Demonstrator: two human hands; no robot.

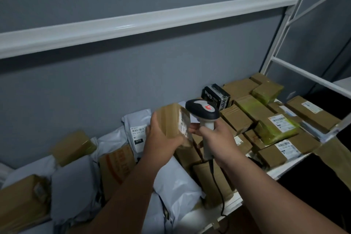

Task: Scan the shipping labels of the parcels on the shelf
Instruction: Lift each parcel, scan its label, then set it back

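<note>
My left hand (161, 135) holds a small brown cardboard parcel (173, 119) lifted above the shelf, its white shipping label (183, 121) turned to the right. My right hand (218, 135) grips the white handle of a corded barcode scanner (202, 110). The scanner's dark head sits right beside the parcel's label, almost touching it. Many more parcels lie on the white shelf (281, 170): brown boxes at the right, white mailer bags at the left.
A black printed box (215, 96) stands at the back. Labelled brown boxes (279, 125) crowd the right side. A white bag marked 010 (136, 131) leans on the grey wall. A white shelf rail (144, 22) crosses overhead, with an upright post (279, 30) at the right.
</note>
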